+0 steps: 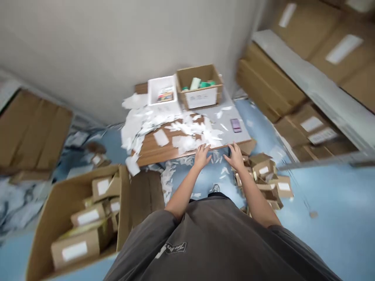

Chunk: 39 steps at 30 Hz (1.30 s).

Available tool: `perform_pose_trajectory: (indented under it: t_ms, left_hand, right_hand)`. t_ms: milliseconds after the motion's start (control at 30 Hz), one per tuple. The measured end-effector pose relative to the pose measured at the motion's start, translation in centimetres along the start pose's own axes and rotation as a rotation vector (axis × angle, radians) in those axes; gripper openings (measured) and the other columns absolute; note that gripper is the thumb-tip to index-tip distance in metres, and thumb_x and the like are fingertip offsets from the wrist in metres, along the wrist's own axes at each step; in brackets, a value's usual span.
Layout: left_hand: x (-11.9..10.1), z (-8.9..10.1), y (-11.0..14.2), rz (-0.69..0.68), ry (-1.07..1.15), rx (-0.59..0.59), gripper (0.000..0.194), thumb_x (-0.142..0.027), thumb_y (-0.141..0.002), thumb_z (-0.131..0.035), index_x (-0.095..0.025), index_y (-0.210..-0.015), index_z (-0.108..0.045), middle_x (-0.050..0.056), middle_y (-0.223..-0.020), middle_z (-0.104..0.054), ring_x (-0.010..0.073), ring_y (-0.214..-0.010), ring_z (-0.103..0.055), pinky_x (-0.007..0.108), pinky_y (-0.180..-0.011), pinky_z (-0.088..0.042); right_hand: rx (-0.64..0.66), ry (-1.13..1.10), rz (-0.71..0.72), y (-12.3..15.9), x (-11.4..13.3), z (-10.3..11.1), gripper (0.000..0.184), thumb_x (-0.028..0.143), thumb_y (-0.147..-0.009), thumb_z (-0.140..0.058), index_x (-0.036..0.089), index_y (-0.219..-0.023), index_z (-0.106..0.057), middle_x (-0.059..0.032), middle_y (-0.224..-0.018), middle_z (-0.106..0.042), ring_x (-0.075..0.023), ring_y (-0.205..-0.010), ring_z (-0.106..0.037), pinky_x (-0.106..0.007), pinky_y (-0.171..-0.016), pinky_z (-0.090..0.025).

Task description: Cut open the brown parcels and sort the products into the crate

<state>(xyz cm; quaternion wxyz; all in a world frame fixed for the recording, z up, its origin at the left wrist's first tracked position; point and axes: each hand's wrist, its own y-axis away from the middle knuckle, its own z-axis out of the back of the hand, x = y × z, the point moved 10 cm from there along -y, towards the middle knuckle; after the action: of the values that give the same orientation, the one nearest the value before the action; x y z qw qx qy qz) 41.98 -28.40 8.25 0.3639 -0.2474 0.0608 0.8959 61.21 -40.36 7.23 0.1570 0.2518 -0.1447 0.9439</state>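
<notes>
Both my hands reach forward to the near edge of a low table (149, 150) strewn with white paper scraps (187, 128). My left hand (201, 157) has its fingers apart at the edge, beside the scraps, and holds nothing. To its right, my right hand (235, 157) is also spread with nothing in it, close to the table's front right part. A purple phone-like rectangle (236, 125) lies on the grey surface beyond the right hand. At the back stand a cardboard box (202, 97) with green and white items and a white tray (152, 89) with a colourful printed piece.
A large open carton (43, 230) holding several small boxes stands at the lower left. More small cartons (263, 168) are piled on the blue floor to the right. Shelving (316, 91) with big boxes lines the right side. Paper scraps litter the floor under the table.
</notes>
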Motion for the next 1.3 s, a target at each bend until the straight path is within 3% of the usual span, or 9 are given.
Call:
perform_pose_trajectory:
  t_ms: [167, 267, 367, 500, 667, 733, 833, 1100, 1300]
  left_hand:
    - [16.4, 10.6, 10.6, 0.328, 0.006, -0.228, 0.069, -0.029, -0.092, -0.075, -0.026, -0.159, -0.057, 0.013, -0.169, -0.046, 0.0369, -0.155, -0.042, 0.056, -0.129, -0.039]
    - [25.3, 15.8, 20.7, 0.535, 0.002, -0.337, 0.069, -0.029, -0.092, -0.076, -0.026, -0.159, -0.057, 0.013, -0.172, -0.042, 0.0374, -0.157, -0.040, 0.055, -0.129, -0.039]
    - [32.8, 20.1, 32.8, 0.747, -0.016, -0.427, 0.070, -0.030, -0.093, -0.075, -0.026, -0.160, -0.056, 0.013, -0.174, -0.039, 0.0379, -0.159, -0.038, 0.056, -0.130, -0.037]
    - [40.0, 24.7, 49.9, 1.030, -0.041, -0.560, 0.072, -0.029, -0.092, -0.076, -0.024, -0.161, -0.054, 0.014, -0.176, -0.036, 0.0380, -0.161, -0.035, 0.056, -0.133, -0.033]
    - [43.3, 27.3, 67.6, 1.383, -0.044, -0.688, 0.076, -0.030, -0.090, -0.079, -0.021, -0.161, -0.054, 0.015, -0.177, -0.034, 0.0394, -0.161, -0.034, 0.053, -0.132, -0.036]
    - [43.7, 27.2, 71.8, 1.482, -0.030, -0.712, 0.077, -0.032, -0.090, -0.080, -0.021, -0.161, -0.053, 0.015, -0.178, -0.032, 0.0402, -0.162, -0.033, 0.053, -0.132, -0.037]
    - [44.8, 26.4, 74.6, 1.567, 0.008, -0.726, 0.080, -0.032, -0.088, -0.082, -0.023, -0.162, -0.052, 0.013, -0.180, -0.029, 0.0399, -0.163, -0.032, 0.054, -0.132, -0.037]
    - [52.7, 22.8, 73.8, 1.676, 0.197, -0.679, 0.093, -0.045, -0.086, -0.085, -0.025, -0.167, -0.044, 0.016, -0.182, -0.023, 0.0430, -0.167, -0.024, 0.060, -0.131, -0.036]
    - [57.0, 17.7, 75.7, 1.895, 0.395, -0.705, 0.096, -0.051, -0.087, -0.084, -0.025, -0.168, -0.040, 0.020, -0.180, -0.028, 0.0427, -0.165, -0.029, 0.058, -0.127, -0.041]
  right_hand:
    - [0.161, -0.042, 0.385, -6.2, 18.1, -10.3, 0.072, 0.046, -0.097, -0.067, 0.020, -0.162, -0.050, -0.0214, -0.174, -0.035, -0.0414, -0.158, -0.038, -0.065, -0.126, -0.038]
    - [0.272, -0.082, 0.580, -6.0, 30.8, -17.9, 0.074, 0.045, -0.096, -0.067, 0.020, -0.163, -0.048, -0.0214, -0.174, -0.035, -0.0416, -0.159, -0.037, -0.066, -0.126, -0.038]
    - [0.386, -0.123, 0.754, -3.0, 44.0, -25.7, 0.076, 0.046, -0.096, -0.067, 0.020, -0.164, -0.047, -0.0216, -0.174, -0.034, -0.0420, -0.159, -0.036, -0.066, -0.127, -0.038]
    - [0.538, -0.182, 0.994, 4.0, 60.6, -34.7, 0.076, 0.045, -0.095, -0.068, 0.022, -0.164, -0.047, -0.0202, -0.175, -0.033, -0.0426, -0.159, -0.036, -0.067, -0.127, -0.037]
    - [0.697, -0.217, 1.250, 13.7, 76.0, -41.9, 0.079, 0.042, -0.093, -0.071, 0.020, -0.165, -0.046, -0.0192, -0.177, -0.031, -0.0435, -0.161, -0.032, -0.067, -0.129, -0.035]
    - [0.735, -0.211, 1.313, 16.4, 79.8, -43.8, 0.080, 0.041, -0.091, -0.073, 0.020, -0.164, -0.047, -0.0182, -0.178, -0.029, -0.0443, -0.162, -0.028, -0.067, -0.129, -0.034]
    - [0.778, -0.195, 1.351, 18.2, 83.6, -46.3, 0.081, 0.039, -0.089, -0.075, 0.022, -0.164, -0.047, -0.0160, -0.180, -0.025, -0.0452, -0.164, -0.024, -0.068, -0.129, -0.033]
    - [0.989, -0.103, 1.424, 18.5, 88.9, -55.0, 0.096, 0.037, -0.085, -0.081, 0.029, -0.171, -0.037, -0.0112, -0.184, -0.011, -0.0457, -0.167, -0.018, -0.070, -0.130, -0.029]
    - [1.208, -0.050, 1.565, 23.5, 91.9, -62.6, 0.098, 0.038, -0.087, -0.082, 0.032, -0.172, -0.034, -0.0102, -0.184, -0.012, -0.0445, -0.167, -0.018, -0.070, -0.129, -0.033]
